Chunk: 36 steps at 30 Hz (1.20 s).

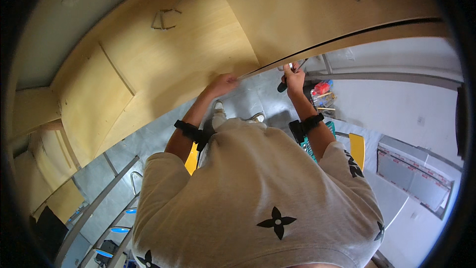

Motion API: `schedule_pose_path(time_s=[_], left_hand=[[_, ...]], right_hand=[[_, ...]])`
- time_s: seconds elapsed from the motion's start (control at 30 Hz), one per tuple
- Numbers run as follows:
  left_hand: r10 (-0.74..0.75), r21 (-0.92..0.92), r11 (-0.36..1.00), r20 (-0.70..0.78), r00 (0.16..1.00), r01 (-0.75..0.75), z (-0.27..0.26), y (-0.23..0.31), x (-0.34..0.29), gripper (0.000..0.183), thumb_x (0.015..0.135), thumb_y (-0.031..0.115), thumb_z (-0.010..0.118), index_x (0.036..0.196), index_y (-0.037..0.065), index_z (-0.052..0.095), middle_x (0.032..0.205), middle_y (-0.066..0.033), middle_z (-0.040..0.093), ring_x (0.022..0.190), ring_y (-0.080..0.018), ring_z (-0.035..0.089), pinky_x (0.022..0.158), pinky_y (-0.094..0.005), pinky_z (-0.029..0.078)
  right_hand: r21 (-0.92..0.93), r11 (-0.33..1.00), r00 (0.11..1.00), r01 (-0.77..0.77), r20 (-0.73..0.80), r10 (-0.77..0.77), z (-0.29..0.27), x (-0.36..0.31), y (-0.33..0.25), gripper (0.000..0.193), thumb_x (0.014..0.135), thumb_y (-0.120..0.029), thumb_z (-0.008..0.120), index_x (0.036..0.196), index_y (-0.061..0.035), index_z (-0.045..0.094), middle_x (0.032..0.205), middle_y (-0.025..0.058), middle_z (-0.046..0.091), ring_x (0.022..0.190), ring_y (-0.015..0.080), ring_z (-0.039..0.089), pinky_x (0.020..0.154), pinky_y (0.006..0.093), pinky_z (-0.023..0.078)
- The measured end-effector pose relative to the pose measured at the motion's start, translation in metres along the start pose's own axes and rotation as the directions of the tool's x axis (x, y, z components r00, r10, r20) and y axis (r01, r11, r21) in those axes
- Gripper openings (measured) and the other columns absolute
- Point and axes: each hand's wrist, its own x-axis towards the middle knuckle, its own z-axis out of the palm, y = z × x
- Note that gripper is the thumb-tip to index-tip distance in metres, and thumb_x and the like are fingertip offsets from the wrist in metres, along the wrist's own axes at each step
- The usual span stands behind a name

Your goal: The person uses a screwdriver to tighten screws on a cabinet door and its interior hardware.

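Observation:
My left hand [224, 85] is at the lower edge of a light wooden cabinet panel [198, 44]. Its fingers are drawn together and slightly blurred; what they hold, if anything, I cannot make out. To the right, my right hand [294, 78] is closed around a tool with a black handle [282, 87], beside the edge of a second wooden panel [317, 5]. A shiny metal part shows at its fingertips, too small to name. Several loose screws [163, 20] lie on the first panel.
A ladder-like metal frame with blue-capped rungs [119, 229] stands at lower left. Right of my right arm are a red item [322, 88] among small clutter, a teal plastic crate [310, 150] and a yellow panel [357, 151]. A grey metal rail [386, 76] runs along the right.

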Motion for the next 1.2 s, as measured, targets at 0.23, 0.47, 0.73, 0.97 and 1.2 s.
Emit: schedule_pose_path(time_s=[0.23, 0.47, 0.73, 0.97, 1.2], left_hand=[[0.000, -0.025, 1.000, -0.113, 0.994, -0.002, 0.000, -0.020, 0.019, 0.026, 0.081, 0.022, 0.059, 0.095, 0.001, 0.064, 0.083, -0.0090, 0.066, 0.074, -0.0173, 0.063, 0.068, -0.0300, 0.049], [0.169, -0.007, 0.985, -0.081, 0.982, -0.170, 0.024, 0.014, 0.027, 0.027, 0.079, 0.022, 0.060, 0.095, 0.002, 0.064, 0.086, -0.0109, 0.067, 0.078, -0.0179, 0.063, 0.070, -0.0300, 0.049], [0.106, 0.040, 0.994, -0.052, 0.993, -0.104, 0.021, 0.003, 0.018, 0.028, 0.079, 0.024, 0.060, 0.098, 0.003, 0.064, 0.090, -0.0130, 0.067, 0.082, -0.0206, 0.063, 0.074, -0.0325, 0.049], [0.015, 0.150, 0.989, -0.181, 0.983, 0.013, 0.012, 0.017, 0.008, 0.026, 0.080, 0.024, 0.059, 0.094, 0.003, 0.064, 0.089, -0.0122, 0.066, 0.082, -0.0206, 0.063, 0.072, -0.0336, 0.049], [0.016, 0.107, 0.994, -0.153, 0.988, 0.000, 0.003, 0.006, -0.003, 0.028, 0.082, 0.023, 0.058, 0.099, 0.001, 0.062, 0.089, -0.0098, 0.066, 0.081, -0.0186, 0.061, 0.073, -0.0313, 0.048]], right_hand=[[-0.009, 1.000, 1.000, 0.004, 0.004, -0.004, 0.002, 0.000, -0.003, 0.024, 0.084, -0.025, 0.067, 0.090, -0.0036, 0.057, 0.061, -0.0022, 0.048, 0.044, 0.0085, 0.045, 0.041, 0.0232, 0.036], [-0.092, 0.996, 0.995, -0.008, 0.099, 0.018, -0.014, -0.005, -0.020, 0.019, 0.081, -0.020, 0.069, 0.077, -0.0058, 0.057, 0.059, -0.0035, 0.047, 0.045, 0.0047, 0.041, 0.040, 0.0210, 0.031], [-0.173, 0.983, 0.995, 0.067, 0.079, -0.054, -0.021, -0.014, -0.003, 0.021, 0.077, -0.018, 0.073, 0.077, -0.0045, 0.057, 0.060, -0.0049, 0.047, 0.049, 0.0041, 0.040, 0.042, 0.0217, 0.030], [-0.168, 0.964, 0.979, 0.205, 0.053, -0.198, -0.008, 0.018, 0.010, 0.030, 0.075, -0.029, 0.075, 0.082, -0.0053, 0.059, 0.059, -0.0051, 0.048, 0.048, 0.0038, 0.042, 0.044, 0.0204, 0.033], [-0.178, 0.983, 0.997, 0.042, 0.068, -0.030, -0.014, -0.004, 0.000, 0.028, 0.078, -0.026, 0.073, 0.090, -0.0048, 0.060, 0.060, -0.0019, 0.051, 0.048, 0.0049, 0.044, 0.043, 0.0193, 0.033]])
